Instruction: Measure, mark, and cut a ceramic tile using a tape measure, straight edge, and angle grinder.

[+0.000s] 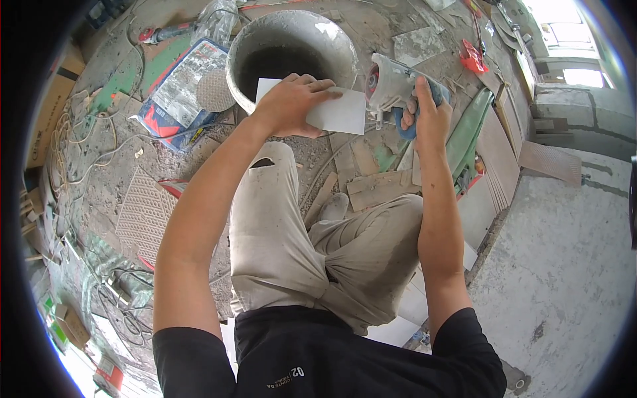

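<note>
My left hand (290, 105) is closed on a small white tile (344, 114), thumb below and fingers across its top. The tile lies level over the near rim of a grey, dirt-crusted bucket (342, 60); whether it rests on the rim I cannot tell. To the right, my right hand (430, 118) is wrapped round the blue grip of a handheld power cutter (390, 81). The cutter's grey housing and round front point left toward the bucket, a short gap away from the tile. Its blade edge cannot be made out.
An angle grinder (169, 32) lies beyond a printed plastic bag (182, 93) on the left. Cables snake across the rubble floor. A ridged tile (147, 215) sits by my left arm. Stacked tiles (488, 156), a green sheet (470, 129) and a concrete slab (564, 252) line the right.
</note>
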{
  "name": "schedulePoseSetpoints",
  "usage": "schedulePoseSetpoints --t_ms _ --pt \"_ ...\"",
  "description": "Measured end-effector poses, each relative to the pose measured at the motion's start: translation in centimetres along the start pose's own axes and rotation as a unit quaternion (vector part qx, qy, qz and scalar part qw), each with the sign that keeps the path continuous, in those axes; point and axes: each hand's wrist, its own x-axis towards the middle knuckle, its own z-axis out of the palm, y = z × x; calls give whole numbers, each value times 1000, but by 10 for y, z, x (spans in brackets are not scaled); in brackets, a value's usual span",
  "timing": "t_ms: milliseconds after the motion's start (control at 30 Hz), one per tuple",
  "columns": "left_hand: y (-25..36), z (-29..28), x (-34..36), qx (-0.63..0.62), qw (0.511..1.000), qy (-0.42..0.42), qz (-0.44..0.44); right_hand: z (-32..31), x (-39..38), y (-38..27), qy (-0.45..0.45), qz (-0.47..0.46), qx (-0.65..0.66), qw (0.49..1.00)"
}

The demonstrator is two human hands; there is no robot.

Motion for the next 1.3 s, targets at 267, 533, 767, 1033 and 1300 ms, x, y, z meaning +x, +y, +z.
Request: schedulePoseSetpoints --t_ms 267,533,767,1033,1300 --pt "-1 -1 1 7 1000 1 2 2 -2 -2 5 9 -2 1000" --pt "2 -1 1 3 1000 -3 -4 -2 -3 0 0 5 6 1000" --pt "0 1 0 4 1000 2 -3 -1 -3 -1 0 8 0 1000" --pt "2 -1 1 7 1000 1 0 -1 2 3 3 11 0 1000" --pt "-1 2 1 11 1000 8 3 -2 -2 5 4 6 5 1000"
